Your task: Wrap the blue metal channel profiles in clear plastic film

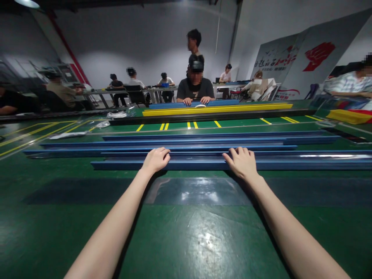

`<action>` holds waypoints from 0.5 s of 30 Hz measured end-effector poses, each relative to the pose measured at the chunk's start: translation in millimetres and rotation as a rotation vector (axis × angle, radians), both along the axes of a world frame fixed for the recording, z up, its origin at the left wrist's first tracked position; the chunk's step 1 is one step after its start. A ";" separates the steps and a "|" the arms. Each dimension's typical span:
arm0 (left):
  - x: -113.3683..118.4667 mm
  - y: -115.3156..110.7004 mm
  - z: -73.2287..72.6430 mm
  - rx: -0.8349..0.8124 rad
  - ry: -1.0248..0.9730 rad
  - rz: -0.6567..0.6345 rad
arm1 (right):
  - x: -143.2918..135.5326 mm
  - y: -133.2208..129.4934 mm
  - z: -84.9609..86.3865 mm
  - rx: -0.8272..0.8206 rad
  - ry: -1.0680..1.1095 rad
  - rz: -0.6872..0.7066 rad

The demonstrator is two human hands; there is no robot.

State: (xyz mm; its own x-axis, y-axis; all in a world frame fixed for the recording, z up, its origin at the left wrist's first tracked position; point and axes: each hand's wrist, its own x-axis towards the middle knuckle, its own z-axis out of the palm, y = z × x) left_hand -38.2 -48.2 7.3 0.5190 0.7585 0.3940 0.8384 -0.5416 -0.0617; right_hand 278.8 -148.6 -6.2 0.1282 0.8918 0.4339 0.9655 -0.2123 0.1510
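Observation:
A long blue plastic profile (197,165) lies crosswise before me, with a channel and a clear, shiny insert along it. My left hand (157,159) curls over it left of centre, fingers bent down behind its edge and thumb close by. Farther right, my right hand (241,161) grips the same profile, its fingers over the top and its thumb at the near side. The fingertips of both hands are partly hidden behind the profile. Nearer to me, a flat transparent plastic strip (200,192) lies on the green table (200,236), passing beneath my forearms.
More blue profiles (72,145) lie parallel just beyond. Farther off are a black profile (186,116) and a yellow profile (217,109). Across the table a person (196,87) rests both hands on another blue profile (162,105). Crumpled clear plastic (117,114) lies at the left.

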 end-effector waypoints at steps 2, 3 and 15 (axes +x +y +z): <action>7.1 -2.0 3.4 -0.009 -0.012 0.016 | -8.8 3.1 1.4 -0.003 -0.030 -0.020; 14.9 -3.9 5.2 -0.021 -0.015 0.021 | -12.0 4.2 2.0 -0.004 -0.038 -0.016; 122.3 -30.2 -2.0 -0.030 -0.011 -0.048 | -29.1 8.4 7.5 0.031 -0.021 0.073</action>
State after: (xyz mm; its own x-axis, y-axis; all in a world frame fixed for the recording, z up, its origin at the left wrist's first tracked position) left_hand 84.1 -78.4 5.3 0.5506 0.7447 0.3772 0.8122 -0.5823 -0.0358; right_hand 249.6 -140.2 1.4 0.0541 0.8844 0.4635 0.9751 -0.1467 0.1661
